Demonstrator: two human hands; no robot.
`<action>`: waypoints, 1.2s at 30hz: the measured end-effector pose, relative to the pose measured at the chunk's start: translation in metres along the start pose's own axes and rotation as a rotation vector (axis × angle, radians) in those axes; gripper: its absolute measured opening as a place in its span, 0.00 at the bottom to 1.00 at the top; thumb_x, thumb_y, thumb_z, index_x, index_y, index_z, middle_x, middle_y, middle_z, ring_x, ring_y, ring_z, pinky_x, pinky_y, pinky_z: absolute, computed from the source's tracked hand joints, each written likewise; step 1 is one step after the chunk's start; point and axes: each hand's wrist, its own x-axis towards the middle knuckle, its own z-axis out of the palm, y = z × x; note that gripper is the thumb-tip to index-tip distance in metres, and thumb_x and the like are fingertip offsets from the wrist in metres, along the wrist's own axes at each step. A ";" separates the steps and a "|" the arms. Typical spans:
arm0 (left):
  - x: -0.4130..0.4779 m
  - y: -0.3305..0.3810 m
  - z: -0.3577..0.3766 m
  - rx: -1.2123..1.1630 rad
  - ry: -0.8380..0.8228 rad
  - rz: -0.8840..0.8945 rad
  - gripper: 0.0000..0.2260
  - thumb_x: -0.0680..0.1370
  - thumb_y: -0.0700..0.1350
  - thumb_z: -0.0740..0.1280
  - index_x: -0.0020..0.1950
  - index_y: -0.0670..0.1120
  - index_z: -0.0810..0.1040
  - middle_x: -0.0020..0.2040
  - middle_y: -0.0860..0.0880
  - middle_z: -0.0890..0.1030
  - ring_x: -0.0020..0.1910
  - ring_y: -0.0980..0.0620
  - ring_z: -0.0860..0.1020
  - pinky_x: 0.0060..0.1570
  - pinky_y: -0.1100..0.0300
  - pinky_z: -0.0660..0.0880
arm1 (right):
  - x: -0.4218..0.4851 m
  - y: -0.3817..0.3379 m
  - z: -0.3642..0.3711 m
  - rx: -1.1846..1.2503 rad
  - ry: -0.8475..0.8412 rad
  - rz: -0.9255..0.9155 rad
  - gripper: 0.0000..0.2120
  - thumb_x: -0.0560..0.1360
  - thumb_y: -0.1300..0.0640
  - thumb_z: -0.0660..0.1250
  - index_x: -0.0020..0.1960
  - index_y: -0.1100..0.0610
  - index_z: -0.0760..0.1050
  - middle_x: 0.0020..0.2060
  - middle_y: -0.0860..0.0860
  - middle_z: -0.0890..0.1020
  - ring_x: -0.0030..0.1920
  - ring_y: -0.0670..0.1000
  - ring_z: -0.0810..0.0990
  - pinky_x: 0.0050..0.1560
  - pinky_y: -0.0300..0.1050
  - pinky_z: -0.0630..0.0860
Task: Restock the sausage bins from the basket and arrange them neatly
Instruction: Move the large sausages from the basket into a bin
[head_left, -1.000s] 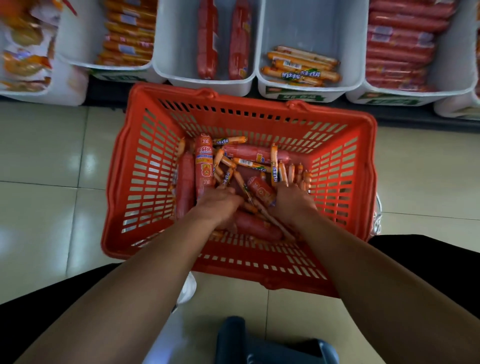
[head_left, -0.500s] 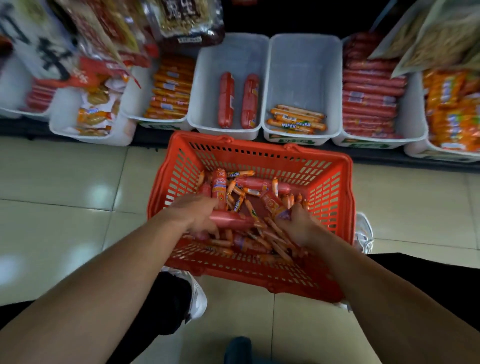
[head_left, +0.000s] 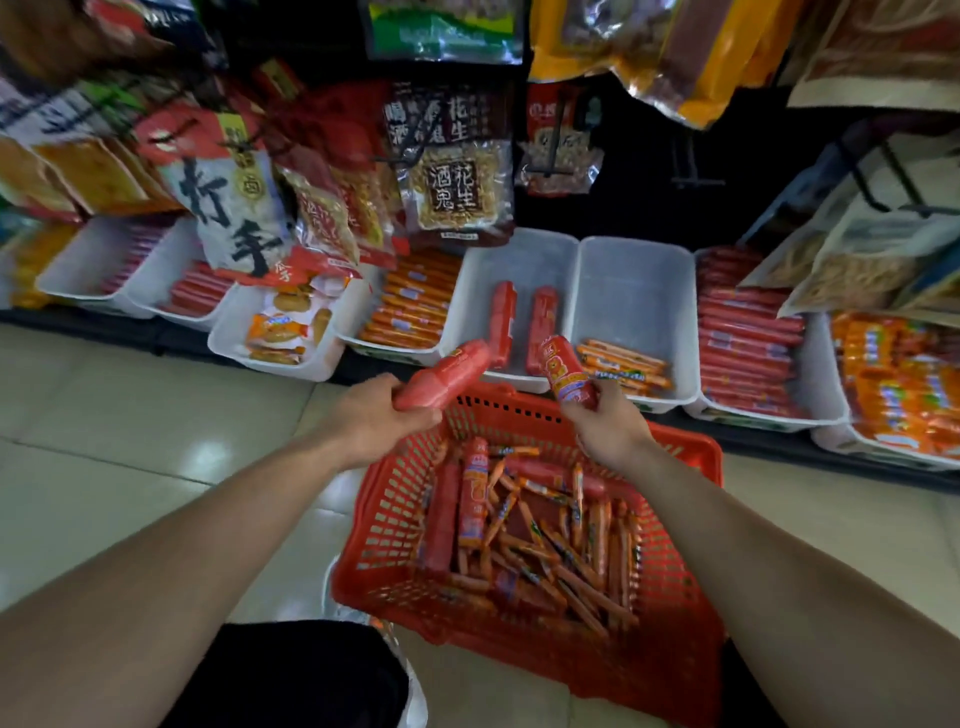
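Red plastic basket sits on the tiled floor at lower centre, still well filled with thick red sausages and many thin orange sticks in a loose tangle. Left hand is wrapped round a thick red sausage; right hand is closed on a shorter printed sausage. Both are held above the basket's far rim, just short of the white bin at centre, which has only two red sausages lying lengthwise.

Risks: grips sit on the near ends only, and the wrappers look slick, so a sausage could tip or slip out and fall back into the basket or onto the floor. The right hand's sausage hovers near the wall shared with the neighbouring bin of thin orange sticks, so it could land in the wrong bin. Dropping rather than laying would leave them crooked.

Hard to tell: fingertips are hidden behind the sausages; labels blurred; hanging snack bags cover the bins' back ends at upper left; right-edge bins cut off.
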 end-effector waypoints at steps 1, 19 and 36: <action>0.009 -0.006 0.003 -0.069 0.007 -0.017 0.15 0.73 0.60 0.74 0.46 0.51 0.75 0.40 0.50 0.81 0.36 0.54 0.80 0.33 0.59 0.73 | 0.013 -0.008 0.007 -0.006 0.014 -0.004 0.27 0.76 0.46 0.67 0.71 0.53 0.67 0.50 0.53 0.82 0.44 0.55 0.81 0.39 0.45 0.72; 0.137 0.010 0.042 -0.291 0.128 -0.153 0.21 0.76 0.62 0.67 0.55 0.44 0.76 0.44 0.45 0.82 0.42 0.43 0.81 0.43 0.53 0.75 | 0.124 -0.029 0.009 -0.650 -0.147 -0.180 0.11 0.74 0.46 0.62 0.50 0.51 0.78 0.57 0.55 0.81 0.57 0.60 0.79 0.51 0.47 0.75; 0.205 0.077 0.083 0.055 0.061 -0.119 0.26 0.78 0.54 0.67 0.72 0.44 0.68 0.65 0.40 0.75 0.62 0.39 0.77 0.60 0.47 0.75 | 0.126 0.015 -0.053 -0.833 -0.212 -0.281 0.16 0.78 0.48 0.65 0.63 0.53 0.76 0.61 0.54 0.79 0.60 0.56 0.77 0.58 0.49 0.74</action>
